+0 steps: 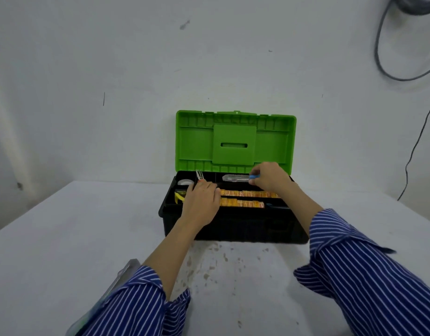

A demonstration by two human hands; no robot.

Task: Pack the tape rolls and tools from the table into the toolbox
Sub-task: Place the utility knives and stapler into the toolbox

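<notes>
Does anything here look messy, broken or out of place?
Mostly tidy. The toolbox is open with items sorted in its tray. The table has brownish stains in front of the box, and a clear plastic package lies at the near table edge, partly under the left sleeve, not yet packed.

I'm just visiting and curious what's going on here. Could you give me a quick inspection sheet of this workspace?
Surface: white table, with brownish stains near the front.
Job's things: black toolbox, green lid up; inside are a white tape roll, yellow tool, orange boxes, metal prongs and a grey knife.
Clutter: clear packet at the table's near left edge, partly hidden by a sleeve.
Hands: left hand rests over the tray; right hand pinches the knife's blue end.
Cables: grey and black cables hang on the wall at right.
Surroundings: white wall, a few marks.
</notes>
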